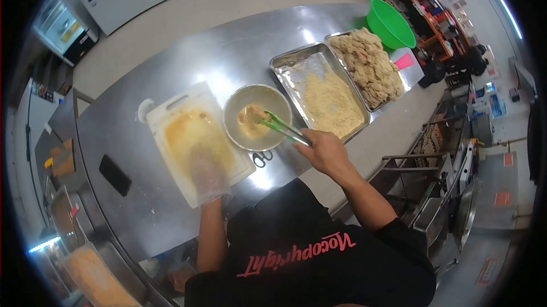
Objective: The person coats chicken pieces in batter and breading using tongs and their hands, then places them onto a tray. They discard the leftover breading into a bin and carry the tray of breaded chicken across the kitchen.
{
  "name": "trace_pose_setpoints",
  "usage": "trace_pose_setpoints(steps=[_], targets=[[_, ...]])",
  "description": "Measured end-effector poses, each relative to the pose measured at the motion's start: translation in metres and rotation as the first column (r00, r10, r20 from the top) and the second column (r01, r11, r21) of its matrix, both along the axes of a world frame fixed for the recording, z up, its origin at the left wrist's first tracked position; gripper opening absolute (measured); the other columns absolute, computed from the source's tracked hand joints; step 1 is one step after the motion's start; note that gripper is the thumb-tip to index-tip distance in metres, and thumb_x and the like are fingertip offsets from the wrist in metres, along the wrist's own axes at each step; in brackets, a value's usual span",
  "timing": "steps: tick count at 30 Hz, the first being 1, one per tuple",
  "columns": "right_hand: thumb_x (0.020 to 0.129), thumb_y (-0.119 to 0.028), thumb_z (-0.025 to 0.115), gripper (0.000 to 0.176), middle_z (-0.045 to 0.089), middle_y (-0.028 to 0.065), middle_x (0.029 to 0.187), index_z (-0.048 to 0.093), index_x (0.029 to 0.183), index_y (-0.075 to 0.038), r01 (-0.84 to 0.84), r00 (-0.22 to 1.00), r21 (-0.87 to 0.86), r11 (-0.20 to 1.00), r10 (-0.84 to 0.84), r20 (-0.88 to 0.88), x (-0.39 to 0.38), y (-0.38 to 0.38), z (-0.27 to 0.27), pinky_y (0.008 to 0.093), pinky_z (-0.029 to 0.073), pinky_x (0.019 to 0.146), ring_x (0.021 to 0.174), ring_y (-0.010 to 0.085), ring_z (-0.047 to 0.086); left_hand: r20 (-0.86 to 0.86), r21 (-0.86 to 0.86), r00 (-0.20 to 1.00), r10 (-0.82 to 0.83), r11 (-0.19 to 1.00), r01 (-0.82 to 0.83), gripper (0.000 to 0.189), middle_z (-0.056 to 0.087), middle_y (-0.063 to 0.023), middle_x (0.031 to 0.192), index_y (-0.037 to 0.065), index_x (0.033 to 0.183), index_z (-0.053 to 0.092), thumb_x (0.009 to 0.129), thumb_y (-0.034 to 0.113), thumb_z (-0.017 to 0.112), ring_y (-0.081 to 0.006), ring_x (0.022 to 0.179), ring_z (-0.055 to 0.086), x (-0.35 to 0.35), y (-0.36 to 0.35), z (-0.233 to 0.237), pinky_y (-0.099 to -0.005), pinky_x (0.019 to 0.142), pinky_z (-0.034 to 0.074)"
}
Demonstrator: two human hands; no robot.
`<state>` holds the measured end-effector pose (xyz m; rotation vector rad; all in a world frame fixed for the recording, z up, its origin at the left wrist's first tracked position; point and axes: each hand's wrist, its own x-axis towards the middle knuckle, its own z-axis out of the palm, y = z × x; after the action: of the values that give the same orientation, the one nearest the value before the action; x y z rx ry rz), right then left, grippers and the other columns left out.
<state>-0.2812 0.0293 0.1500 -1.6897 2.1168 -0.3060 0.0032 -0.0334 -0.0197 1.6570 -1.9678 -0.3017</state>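
Observation:
My right hand is closed around the metal handle of green-tipped tongs. The tips of the tongs reach into a metal bowl and touch a piece of food in a little liquid at its bottom. My left hand, in a clear plastic glove, is over the lower part of a white cutting board smeared with yellowish residue; its fingers are blurred. Right of the bowl lies a metal tray of pale yellow crumbs.
A second tray holds a heap of coated food, with a green basin and a pink handle behind it. On the steel table a black phone lies left, and scissor handles show below the bowl.

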Motion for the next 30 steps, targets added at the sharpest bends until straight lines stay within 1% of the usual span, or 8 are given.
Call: trace_pose_setpoints(steps=[13,16,18,21,23,27,29,30], targets=[[0.089,-0.036,0.066,0.032,0.066,0.0195,0.077,0.068,0.099,-0.006,-0.005,0.998,-0.030,1.000,0.007,0.064,-0.019,0.011,-0.012,0.0480,0.050,0.066,0.072,0.0395,0.065,0.063,0.097,0.998,-0.014,0.995,0.008,0.037,0.058,-0.0239,0.133,-0.003,0.112,0.065,0.076,0.004,0.067,-0.0397,0.128,0.051,-0.003,0.001,0.015,-0.0458,0.112,0.038],[0.087,-0.033,0.069,0.031,0.065,0.0186,0.073,0.070,0.100,-0.005,0.089,0.959,0.101,0.991,-0.113,0.259,-0.045,0.010,0.023,0.0448,0.049,0.064,0.067,0.0332,0.065,0.076,0.135,0.997,-0.010,0.991,0.000,0.037,0.058,-0.0237,0.134,-0.003,0.113,0.065,0.076,0.004,0.067,-0.0397,0.128,0.050,-0.004,0.002,0.024,-0.0458,0.112,0.038],[0.085,-0.029,0.072,0.030,0.064,0.0178,0.072,0.071,0.102,-0.005,0.065,0.981,0.082,0.995,-0.078,0.177,-0.067,0.007,0.056,0.0422,0.048,0.062,0.065,0.0281,0.064,0.067,0.144,0.998,-0.007,0.990,-0.002,0.037,0.058,-0.0237,0.134,-0.003,0.113,0.065,0.077,0.004,0.067,-0.0397,0.129,0.050,-0.004,0.001,0.023,-0.0458,0.112,0.038],[0.084,-0.027,0.073,0.029,0.064,0.0182,0.073,0.070,0.102,-0.005,0.079,0.993,0.075,0.994,-0.084,0.078,-0.101,0.006,0.085,0.0419,0.048,0.063,0.066,0.0307,0.064,0.068,0.154,0.998,-0.008,0.988,-0.002,0.036,0.057,-0.0238,0.134,-0.003,0.113,0.065,0.077,0.004,0.066,-0.0396,0.129,0.050,-0.003,0.001,0.017,-0.0459,0.111,0.038],[0.083,-0.027,0.073,0.032,0.067,0.0168,0.080,0.069,0.108,-0.007,0.028,0.977,-0.021,0.999,-0.032,-0.212,-0.115,0.006,0.096,0.0424,0.050,0.064,0.068,0.0329,0.065,0.084,0.058,0.996,0.001,0.998,-0.006,0.035,0.058,-0.0242,0.133,-0.003,0.112,0.065,0.077,0.004,0.066,-0.0400,0.128,0.051,-0.004,0.003,0.013,-0.0459,0.111,0.039],[0.084,-0.027,0.071,0.030,0.069,0.0132,0.087,0.067,0.108,-0.010,-0.123,0.881,-0.223,0.967,0.003,-0.473,-0.138,0.009,0.049,0.0446,0.053,0.065,0.072,0.0341,0.067,0.075,0.058,0.997,-0.002,0.998,-0.002,0.033,0.059,-0.0243,0.131,-0.003,0.110,0.065,0.078,0.004,0.065,-0.0406,0.126,0.052,-0.004,0.002,0.012,-0.0463,0.111,0.039],[0.084,-0.027,0.068,0.025,0.069,0.0108,0.090,0.065,0.104,-0.012,0.009,0.807,-0.007,1.000,-0.011,-0.591,-0.144,0.008,0.019,0.0469,0.055,0.066,0.076,0.0333,0.069,0.080,0.034,0.997,0.018,0.999,-0.020,0.032,0.060,-0.0243,0.131,-0.003,0.109,0.065,0.078,0.004,0.065,-0.0409,0.126,0.052,-0.004,0.003,0.008,-0.0468,0.111,0.039],[0.084,-0.027,0.068,0.025,0.069,0.0108,0.090,0.065,0.104,-0.012,0.004,0.803,-0.006,1.000,-0.006,-0.596,-0.149,0.010,0.004,0.0469,0.055,0.066,0.076,0.0333,0.069,0.074,0.035,0.997,0.023,0.999,-0.025,0.032,0.060,-0.0243,0.131,-0.003,0.109,0.065,0.078,0.004,0.065,-0.0409,0.126,0.052,-0.004,0.003,0.008,-0.0468,0.111,0.039]])
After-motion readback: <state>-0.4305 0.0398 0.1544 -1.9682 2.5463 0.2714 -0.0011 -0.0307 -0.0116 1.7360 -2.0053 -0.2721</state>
